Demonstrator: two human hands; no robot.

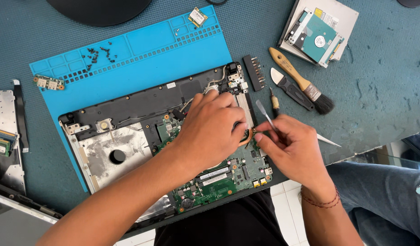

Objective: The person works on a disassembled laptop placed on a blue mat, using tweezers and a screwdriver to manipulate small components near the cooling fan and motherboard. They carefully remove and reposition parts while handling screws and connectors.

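An opened laptop base [128,107] lies on a blue work mat [141,50], its green mainboard [219,180] exposed at the near right. My left hand [210,127] rests on the mainboard, fingers curled down over a copper-coloured part [247,138] at the board's right side. My right hand [294,148] pinches a thin metal spudger [263,111], blade pointing up and away, right next to the left hand's fingertips. What the left fingers grip is hidden.
A brush [301,81], a black-handled pry tool [289,88] and a bit holder [254,73] lie right of the laptop. A drive [315,37] sits on a white case at the far right. Loose screws [98,53] and small boards lie on the mat. More parts at the left edge.
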